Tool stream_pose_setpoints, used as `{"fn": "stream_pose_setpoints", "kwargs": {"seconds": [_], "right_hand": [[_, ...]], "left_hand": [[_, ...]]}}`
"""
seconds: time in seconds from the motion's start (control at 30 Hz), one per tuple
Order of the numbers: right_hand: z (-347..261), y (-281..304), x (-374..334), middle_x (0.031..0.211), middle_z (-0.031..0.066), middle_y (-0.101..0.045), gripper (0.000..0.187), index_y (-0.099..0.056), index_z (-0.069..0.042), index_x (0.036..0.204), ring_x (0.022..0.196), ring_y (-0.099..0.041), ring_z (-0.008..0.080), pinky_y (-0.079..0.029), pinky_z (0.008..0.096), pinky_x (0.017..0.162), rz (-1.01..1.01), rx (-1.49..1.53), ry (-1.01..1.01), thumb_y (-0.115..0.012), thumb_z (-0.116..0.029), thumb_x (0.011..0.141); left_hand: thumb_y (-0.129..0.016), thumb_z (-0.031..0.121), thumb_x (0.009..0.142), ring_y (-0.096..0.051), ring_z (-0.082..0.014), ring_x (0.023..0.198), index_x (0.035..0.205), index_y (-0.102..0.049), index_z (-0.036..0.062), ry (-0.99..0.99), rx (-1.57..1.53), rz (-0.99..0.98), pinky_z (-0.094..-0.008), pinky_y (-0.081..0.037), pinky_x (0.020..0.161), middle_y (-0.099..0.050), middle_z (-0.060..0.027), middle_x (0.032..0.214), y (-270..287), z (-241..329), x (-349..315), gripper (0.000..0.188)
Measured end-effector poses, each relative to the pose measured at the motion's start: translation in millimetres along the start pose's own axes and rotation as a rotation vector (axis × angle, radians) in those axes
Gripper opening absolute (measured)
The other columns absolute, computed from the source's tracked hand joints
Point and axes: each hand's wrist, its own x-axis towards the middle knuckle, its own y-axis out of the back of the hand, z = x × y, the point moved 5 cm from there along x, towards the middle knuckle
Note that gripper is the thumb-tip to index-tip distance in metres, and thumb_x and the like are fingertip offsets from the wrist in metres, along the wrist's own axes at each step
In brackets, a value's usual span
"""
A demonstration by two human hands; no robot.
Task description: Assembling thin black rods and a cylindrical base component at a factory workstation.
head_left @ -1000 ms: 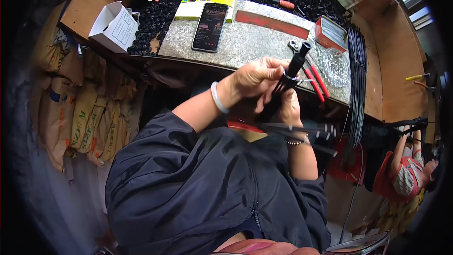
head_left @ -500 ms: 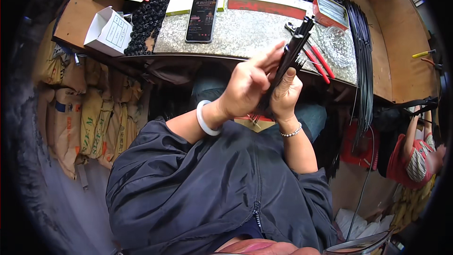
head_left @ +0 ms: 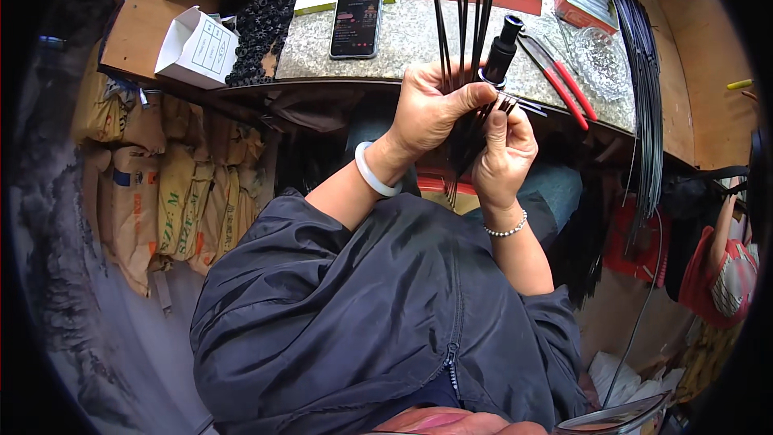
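Note:
My left hand (head_left: 427, 113), with a white bangle on its wrist, is closed round several thin black rods (head_left: 463, 28). They stand up from its fingers, slightly fanned. A stepped black plastic tube (head_left: 502, 50) with a hollow top rises between my hands, my left thumb pressed near its base. My right hand (head_left: 506, 161), wearing a beaded bracelet, is closed just below the tube. Short rod ends (head_left: 509, 103) stick out beside its thumb and fingertips. More of the dark bundle hangs down between the palms, partly hidden by them.
On the mottled worktop (head_left: 310, 67) lie a phone (head_left: 357, 18), red-handled pliers (head_left: 564, 84), a red tin (head_left: 586, 2) and a clear glass dish (head_left: 594, 72). Long black rods (head_left: 644, 97) hang over its right edge. A white carton (head_left: 197, 47) stands left; a person (head_left: 729, 274) sits far right.
The rods and tube leaned together to the right; now the tube stands apart and several rods rise upright left of it. My left fingers, stretched out before, have closed in. The view has shifted slightly.

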Motion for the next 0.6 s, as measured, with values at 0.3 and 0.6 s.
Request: {"fn": "stream_pose_setpoints", "kwargs": {"seconds": [0.3, 0.6], "right_hand": [[7, 2, 4, 0.096, 0.0030, -0.063, 0.013, -0.063, 0.001, 0.096, 0.086, -0.055, 0.0067, -0.043, 0.0209, 0.081, -0.032, 0.112, -0.117, -0.065, -0.008, 0.086], [9, -4, 6, 0.092, 0.0009, -0.063, 0.012, -0.061, -0.002, 0.095, 0.080, -0.056, 0.0060, -0.044, 0.0210, 0.076, -0.060, 0.191, -0.223, -0.060, -0.014, 0.090]], "left_hand": [[-0.068, 0.014, 0.084, -0.064, -0.0134, 0.079, 0.102, -0.063, -0.0025, -0.016, 0.030, 0.069, -0.0265, -0.050, 0.075, -0.068, -0.0094, 0.089, 1, -3, -4, 0.025], [-0.068, 0.014, 0.084, -0.064, -0.0126, 0.080, 0.105, -0.063, -0.0012, -0.074, 0.084, 0.083, -0.0252, -0.050, 0.074, -0.068, -0.0087, 0.091, -1, -3, -8, 0.027]]}}
